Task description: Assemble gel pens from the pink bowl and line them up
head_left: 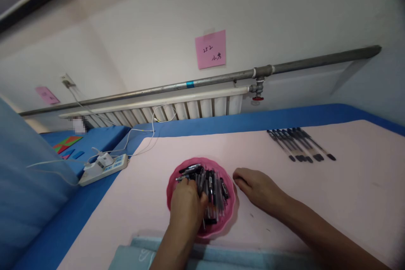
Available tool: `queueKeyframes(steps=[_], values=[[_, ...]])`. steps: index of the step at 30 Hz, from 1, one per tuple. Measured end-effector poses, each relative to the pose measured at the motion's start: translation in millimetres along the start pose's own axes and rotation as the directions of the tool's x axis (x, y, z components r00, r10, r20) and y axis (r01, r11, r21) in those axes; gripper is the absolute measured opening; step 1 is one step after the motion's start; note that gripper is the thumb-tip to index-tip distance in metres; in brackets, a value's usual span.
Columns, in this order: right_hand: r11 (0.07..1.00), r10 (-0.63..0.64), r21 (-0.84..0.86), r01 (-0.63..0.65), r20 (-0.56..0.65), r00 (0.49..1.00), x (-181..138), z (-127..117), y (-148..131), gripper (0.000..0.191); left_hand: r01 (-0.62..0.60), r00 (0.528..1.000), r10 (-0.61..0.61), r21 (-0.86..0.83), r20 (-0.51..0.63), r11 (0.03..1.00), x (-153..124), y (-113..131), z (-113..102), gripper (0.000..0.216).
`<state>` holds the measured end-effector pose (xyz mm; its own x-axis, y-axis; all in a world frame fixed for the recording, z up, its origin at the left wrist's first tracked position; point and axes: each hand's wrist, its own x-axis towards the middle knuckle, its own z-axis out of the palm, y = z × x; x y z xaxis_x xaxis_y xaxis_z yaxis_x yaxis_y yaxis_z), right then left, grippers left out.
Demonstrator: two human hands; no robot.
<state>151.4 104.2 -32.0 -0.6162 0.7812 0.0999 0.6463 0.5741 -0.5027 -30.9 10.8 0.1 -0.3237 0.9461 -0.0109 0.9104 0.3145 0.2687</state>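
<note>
A round pink basket (232,215) with a wavy rim holds a heap of clear-barrelled black pens (211,190). My left hand (186,202) reaches into the left side of the basket, its fingers closed round some of the pens; the fingertips are partly hidden. Just right of the rim, my right hand (253,185) lies on the pink sheet with its fingers curled in. What the right hand holds, if anything, does not show. Farther right, a row of several pens (295,145) lies side by side with black caps.
The pink sheet (136,206) covers a blue table (303,116). A power strip (106,171) with white plugs and cables stands at the left. A folded light-blue cloth (234,257) lies along the near edge. Behind are a radiator (190,109) and a pipe (221,78).
</note>
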Motion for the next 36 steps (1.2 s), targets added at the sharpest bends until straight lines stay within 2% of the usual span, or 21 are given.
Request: queueKeyframes(steps=[5, 8, 10, 13, 15, 18, 21, 24, 27, 31, 36], values=[[1.000, 0.012, 0.002, -0.012, 0.002, 1.000, -1, 0, -1, 0.020, -0.011, 0.999, 0.007, -0.083, -0.047, 0.997, 1, -1, 2, 0.020], [0.999, 0.024, 0.033, -0.024, 0.003, 1.000, -1, -2, -2, 0.020, -0.002, 0.997, -0.020, -0.297, -0.070, 0.955, 3, -8, 1, 0.014], [0.995, 0.040, 0.096, -0.039, -0.007, 0.999, 0, -4, -4, 0.020, 0.033, 0.997, -0.064, -0.487, -0.046, 0.873, 5, -13, -1, 0.013], [0.964, 0.086, 0.258, -0.062, -0.086, 0.993, 0, -11, -14, 0.020, 0.087, 0.991, -0.136, -0.733, -0.008, 0.674, 8, -20, -7, 0.016], [0.915, 0.124, 0.398, -0.067, -0.119, 0.985, -2, -16, -26, 0.018, 0.103, 0.988, -0.149, -0.874, 0.036, 0.475, 7, -21, -11, 0.020], [0.795, 0.114, 0.604, -0.063, -0.048, 0.992, -8, -19, -50, 0.016, 0.159, 0.986, -0.085, -0.974, 0.147, 0.161, 4, -16, -13, 0.021], [0.635, 0.046, 0.768, -0.081, 0.067, 0.997, -15, -12, -68, 0.017, 0.206, 0.978, 0.006, -0.978, 0.206, -0.006, -1, -6, -8, 0.020], [0.478, 0.013, 0.870, -0.125, 0.135, 0.991, -17, 2, -73, 0.023, 0.244, 0.968, 0.068, -0.967, 0.240, -0.065, -5, 5, -1, 0.021], [0.389, 0.033, 0.907, -0.164, 0.164, 0.986, -16, 12, -67, 0.023, 0.268, 0.962, 0.073, -0.962, 0.264, -0.054, -7, 11, 3, 0.023], [0.399, 0.121, 0.900, -0.176, 0.138, 0.983, -15, 16, -62, 0.017, 0.261, 0.965, 0.049, -0.962, 0.257, -0.087, -7, 14, 5, 0.029], [0.488, 0.175, 0.857, -0.168, 0.092, 0.980, -16, 9, -66, 0.010, 0.318, 0.947, 0.024, -0.932, 0.319, -0.176, -9, 13, 1, 0.026]])
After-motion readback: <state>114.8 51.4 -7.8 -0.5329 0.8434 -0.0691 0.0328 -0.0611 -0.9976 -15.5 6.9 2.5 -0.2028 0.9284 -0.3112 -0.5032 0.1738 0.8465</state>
